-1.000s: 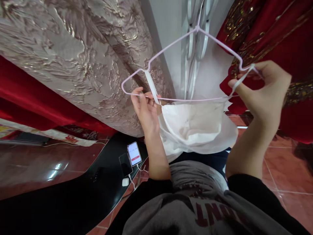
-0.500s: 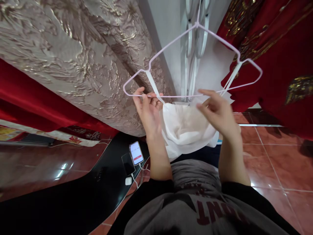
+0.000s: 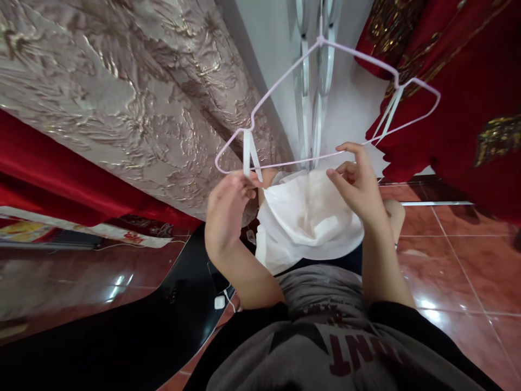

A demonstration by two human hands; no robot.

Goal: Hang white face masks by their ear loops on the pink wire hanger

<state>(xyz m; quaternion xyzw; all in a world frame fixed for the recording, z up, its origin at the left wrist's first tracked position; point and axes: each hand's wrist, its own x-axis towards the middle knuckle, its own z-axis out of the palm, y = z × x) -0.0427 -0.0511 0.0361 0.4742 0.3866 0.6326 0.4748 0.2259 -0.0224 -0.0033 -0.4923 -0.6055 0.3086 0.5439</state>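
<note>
A pale pink clothes hanger (image 3: 285, 74) hangs in front of me, with a white strap looped over each shoulder notch. The straps belong to a white garment (image 3: 285, 217) that hangs below the bar, close to my lap. Slightly blurred, my left hand (image 3: 228, 209) has its fingers closed at the lower end of the left strap (image 3: 246, 152), just under the bar. My right hand (image 3: 356, 187) is by the upper right of the garment, thumb and forefinger apart, the forefinger tip near the hanger bar. The right strap (image 3: 389, 114) hangs free of it.
To the left hangs a shiny embossed beige cloth (image 3: 134, 108), with red fabric (image 3: 81, 174) below it. Sequinned red fabric (image 3: 456, 119) hangs right. A white metal rack (image 3: 309, 108) stands behind the hanger. A black bench (image 3: 122, 326) holds a white earbud case (image 3: 220, 302).
My left hand has turned over and moved from the hanger bar to the left strap. The hanger has tilted, its left end lower. My right hand has shifted slightly, its fingers spreading.
</note>
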